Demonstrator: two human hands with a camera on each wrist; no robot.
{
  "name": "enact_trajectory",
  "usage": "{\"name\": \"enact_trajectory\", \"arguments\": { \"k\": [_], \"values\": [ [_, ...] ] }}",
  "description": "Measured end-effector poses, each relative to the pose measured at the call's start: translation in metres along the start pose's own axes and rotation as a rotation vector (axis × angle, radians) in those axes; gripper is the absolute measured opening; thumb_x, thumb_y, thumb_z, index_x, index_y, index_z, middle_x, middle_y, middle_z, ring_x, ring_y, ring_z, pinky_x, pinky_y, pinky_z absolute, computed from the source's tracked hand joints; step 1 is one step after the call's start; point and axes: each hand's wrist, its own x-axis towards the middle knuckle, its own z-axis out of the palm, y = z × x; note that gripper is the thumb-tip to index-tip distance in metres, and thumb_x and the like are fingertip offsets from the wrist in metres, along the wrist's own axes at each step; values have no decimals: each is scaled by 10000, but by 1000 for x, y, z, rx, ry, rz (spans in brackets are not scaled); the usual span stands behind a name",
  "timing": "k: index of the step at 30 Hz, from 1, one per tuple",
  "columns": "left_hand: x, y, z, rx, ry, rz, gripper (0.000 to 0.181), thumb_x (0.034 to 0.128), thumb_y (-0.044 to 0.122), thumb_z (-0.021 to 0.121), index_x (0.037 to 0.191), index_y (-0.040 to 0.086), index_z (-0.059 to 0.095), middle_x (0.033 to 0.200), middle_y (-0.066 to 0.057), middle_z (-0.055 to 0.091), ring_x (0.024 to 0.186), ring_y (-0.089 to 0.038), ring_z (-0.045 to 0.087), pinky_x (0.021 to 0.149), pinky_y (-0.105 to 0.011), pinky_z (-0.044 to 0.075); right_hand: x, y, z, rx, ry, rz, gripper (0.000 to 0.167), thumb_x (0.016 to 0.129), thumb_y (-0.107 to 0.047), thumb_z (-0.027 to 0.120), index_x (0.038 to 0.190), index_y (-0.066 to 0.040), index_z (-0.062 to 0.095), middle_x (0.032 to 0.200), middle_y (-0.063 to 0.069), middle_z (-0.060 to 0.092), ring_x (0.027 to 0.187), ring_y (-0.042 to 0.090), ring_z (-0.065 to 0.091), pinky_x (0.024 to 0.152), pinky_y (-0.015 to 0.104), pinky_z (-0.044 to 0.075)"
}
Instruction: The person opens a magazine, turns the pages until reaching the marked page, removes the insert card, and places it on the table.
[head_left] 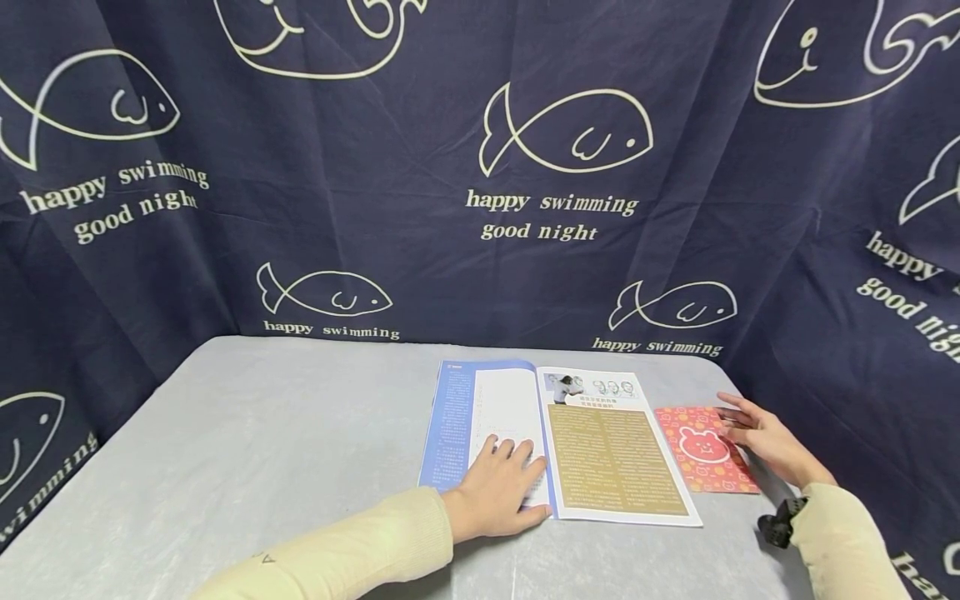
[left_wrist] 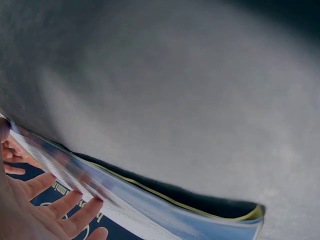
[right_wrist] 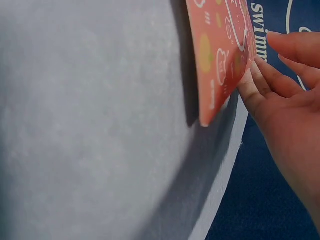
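An opened magazine lies on the grey table, with a blue-and-white left page and a brown text block on the right page. My left hand rests on the left page near the spine, fingers spread. In the left wrist view the fingers of my left hand lie over the page. Right of the magazine is a red booklet with a white-outlined bear face. My right hand touches its right edge with fairly straight fingers. In the right wrist view the red booklet has a raised near edge, and some fingertips are hidden.
The grey tabletop stretches left of the magazine. Around it hangs a dark blue curtain printed with fish and lettering. A black device is strapped to the right wrist. The table's right edge runs close to the right hand.
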Motion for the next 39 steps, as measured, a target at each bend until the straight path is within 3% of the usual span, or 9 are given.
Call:
{"name": "enact_trajectory", "arguments": {
  "k": [10,14,19,22,27,30,33,35,39],
  "values": [
    [1,1,1,-9,-5,-3,615,858,633,357,1284,202,462,1228,-52,511,1072,-230,529,942,-476,362,3,0,0,-29,9,-37,643,861,-60,559,1360,142,208,1314,362,372,928,-193,431,732,76,406],
    [2,1,1,-16,2,-3,611,858,628,363,1283,201,464,1237,-56,510,1077,-231,526,944,-478,360,4,-2,0,-87,27,-29,600,866,-62,555,1347,129,252,1316,366,364,911,-199,406,729,92,402],
    [2,-1,1,-14,31,4,589,861,620,368,1264,205,478,1233,-49,515,1067,-221,526,935,-470,358,5,-7,-2,-170,35,-22,583,871,-100,560,1335,121,285,1296,356,397,895,-194,388,829,324,471],
    [2,-3,0,-17,48,9,570,867,612,369,1248,206,492,1235,-41,518,1068,-215,524,938,-463,353,5,-9,-2,-191,30,-20,578,874,-105,558,1333,121,287,1291,359,399,875,-186,404,861,485,449],
    [0,-7,-3,-47,47,6,561,878,602,358,1246,203,499,1260,-39,514,1095,-220,520,960,-475,343,4,-18,-3,-205,34,-22,565,882,-119,554,1331,106,295,1294,352,396,864,-138,450,854,526,447],
    [-3,-12,-4,-52,49,-4,552,882,593,361,1252,205,494,1269,-40,509,1101,-220,517,964,-481,341,2,-24,-4,-225,42,-36,553,890,-139,551,1330,89,307,1292,341,404,941,8,534,841,508,462],
    [-8,-18,-6,-60,44,-16,545,885,578,371,1262,200,483,1270,-41,500,1107,-222,507,966,-491,337,-2,-29,-4,-248,54,-67,533,894,-155,551,1323,73,330,1280,320,428,1015,158,563,808,418,498],
    [-12,-24,-8,-72,41,-28,542,887,566,381,1267,192,481,1270,-48,500,1116,-235,504,966,-501,336,-4,-32,-4,-255,69,-105,512,890,-152,557,1308,66,356,1255,282,465,1022,116,564,770,310,509],
    [-21,-37,-14,-82,21,-73,549,890,558,388,1279,181,482,1290,-65,499,1145,-256,499,969,-507,333,-10,-38,-3,-245,101,-191,471,869,-116,577,1274,51,407,1138,-132,530,934,-172,457,706,140,456]
  ]
}}
